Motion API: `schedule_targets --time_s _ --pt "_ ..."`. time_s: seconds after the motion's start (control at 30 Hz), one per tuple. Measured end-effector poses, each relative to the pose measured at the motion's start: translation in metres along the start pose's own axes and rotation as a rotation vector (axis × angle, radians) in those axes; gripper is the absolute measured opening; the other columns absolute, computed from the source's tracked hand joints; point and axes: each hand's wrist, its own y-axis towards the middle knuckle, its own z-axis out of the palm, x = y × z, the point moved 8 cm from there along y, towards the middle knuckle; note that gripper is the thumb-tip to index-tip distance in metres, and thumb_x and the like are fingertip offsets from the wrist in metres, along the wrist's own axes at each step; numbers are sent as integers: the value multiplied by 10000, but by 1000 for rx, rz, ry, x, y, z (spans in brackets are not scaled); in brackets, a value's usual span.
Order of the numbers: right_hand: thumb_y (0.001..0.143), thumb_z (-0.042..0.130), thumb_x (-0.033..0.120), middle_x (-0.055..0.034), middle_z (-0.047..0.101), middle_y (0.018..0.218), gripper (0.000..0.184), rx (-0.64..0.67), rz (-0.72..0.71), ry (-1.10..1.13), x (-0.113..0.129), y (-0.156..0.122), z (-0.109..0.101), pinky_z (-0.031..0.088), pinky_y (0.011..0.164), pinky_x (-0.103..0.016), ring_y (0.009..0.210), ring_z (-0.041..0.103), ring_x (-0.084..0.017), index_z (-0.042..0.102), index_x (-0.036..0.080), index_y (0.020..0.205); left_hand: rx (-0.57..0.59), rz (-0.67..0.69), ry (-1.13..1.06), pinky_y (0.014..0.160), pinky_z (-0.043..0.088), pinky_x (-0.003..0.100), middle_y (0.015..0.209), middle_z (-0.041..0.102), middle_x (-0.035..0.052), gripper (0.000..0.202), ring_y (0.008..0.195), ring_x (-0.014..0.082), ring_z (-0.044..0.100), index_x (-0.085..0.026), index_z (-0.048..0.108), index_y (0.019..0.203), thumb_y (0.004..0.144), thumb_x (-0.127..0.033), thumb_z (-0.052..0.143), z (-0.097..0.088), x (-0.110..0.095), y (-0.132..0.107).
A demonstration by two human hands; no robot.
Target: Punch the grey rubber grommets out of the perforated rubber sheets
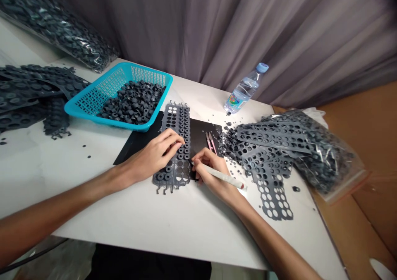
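Observation:
A dark grey moulded rubber sheet [175, 125], with rows of ring-shaped pieces and open holes, lies lengthwise before me on a black mat [136, 145]. My left hand [159, 149] rests across its middle, fingers curled together and thumb close to the index finger. Whatever those fingertips pinch, if anything, is hidden. In my right hand [211, 170], at the sheet's right edge, is a white pen-like tool [225, 175], its dark tip by the lower rows. Pink-handled thread snips [211, 142] lie just beyond this hand.
A turquoise basket [167, 83] holds many small rubber rings [135, 102]. Punched-out sheets [273, 143], scattered bits and a filled plastic bag [331, 160] lie at right. A water bottle [245, 90] lies behind. More sheets [27, 94] and another bag [62, 27] are at left.

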Motion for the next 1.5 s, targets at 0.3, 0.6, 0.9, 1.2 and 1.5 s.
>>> schedule_targets --time_s 0.3,0.6,0.9,1.2,1.5 --pt "999 580 277 36 618 698 87 -10 -1 -6 3 0 0 501 482 -218 534 617 -133 603 220 938 -21 8 58 931 558 335 1166 632 47 182 966 178 661 -214 658 1166 1107 -289 504 -5 1 -1" --pt "1000 578 260 40 619 707 62 2 -5 -10 0 0 0 497 485 -217 534 614 -129 601 221 956 -12 -10 99 887 529 342 1083 662 24 189 902 170 658 -217 663 1105 1107 -341 519 -11 2 1" --pt "992 574 215 41 627 712 46 11 -20 -34 -2 0 -1 470 503 -224 533 610 -125 604 224 958 162 -10 27 918 542 361 1124 637 13 231 1011 209 672 -252 636 1197 1051 -431 640 11 4 -4" --pt "1029 569 271 38 623 705 90 10 -39 -24 -2 1 0 481 496 -232 532 606 -133 608 222 964 128 100 151 1002 522 398 1142 609 53 212 1130 239 641 -239 689 1222 1098 -368 574 17 -7 -3" --pt "993 562 220 41 606 708 74 -4 -46 -61 1 0 1 420 523 -230 553 568 -123 588 219 924 142 272 255 1017 495 425 1187 644 86 290 1111 244 618 -176 690 1135 1150 -209 402 26 -20 -6"
